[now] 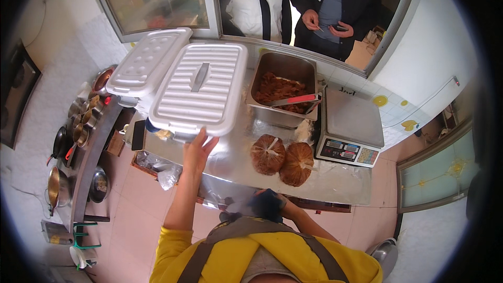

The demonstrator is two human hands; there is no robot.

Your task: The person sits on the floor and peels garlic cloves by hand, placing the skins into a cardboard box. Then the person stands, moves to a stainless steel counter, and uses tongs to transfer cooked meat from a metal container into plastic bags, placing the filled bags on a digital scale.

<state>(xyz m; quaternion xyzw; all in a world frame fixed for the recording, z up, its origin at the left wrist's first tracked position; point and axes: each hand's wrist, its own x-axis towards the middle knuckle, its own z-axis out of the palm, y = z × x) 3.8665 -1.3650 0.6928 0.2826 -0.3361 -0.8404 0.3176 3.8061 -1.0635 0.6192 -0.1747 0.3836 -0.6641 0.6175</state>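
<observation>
Kitchen corner, fisheye, rim fading to black; steel table (pixel 230 152) at center, landmark is the ribbed white bin (pixel 199 98) on its left half. Far left of the bin: metal pans (pixel 81 120) on a shelf, overlapping, so no exact count. Just left of the bin: dimpled white bin (pixel 149 63), right side partly hidden behind the ribbed one. Near its front-left corner: dark flat slab (pixel 138 134), phone-like, can't confirm. Ribbed bin has its lid on, contents hidden. Left hand (pixel 196 152) at the bin's near edge, fingers spread wide, fingertips at the lid rim; grasp not visible, can't tell if they press or just touch. Right of the bin, beyond the glass: two people, heads cut off by the top edge. Nearer side, right of the bin: two tied clear bags (pixel 268 154) of brown stuff, contents unclear. Behind them, right of the bin: steel pan (pixel 279 119) with brown food, red-handled tongs (pixel 294 99) lying across it. Right hand (pixel 284 207) is low and right of the bin, at the wearer's waist, mostly behind a dark blue bundle (pixel 266 203); can't tell finger spread or grip. Farthest right on the table: scale (pixel 352 120), display unreadable.
</observation>
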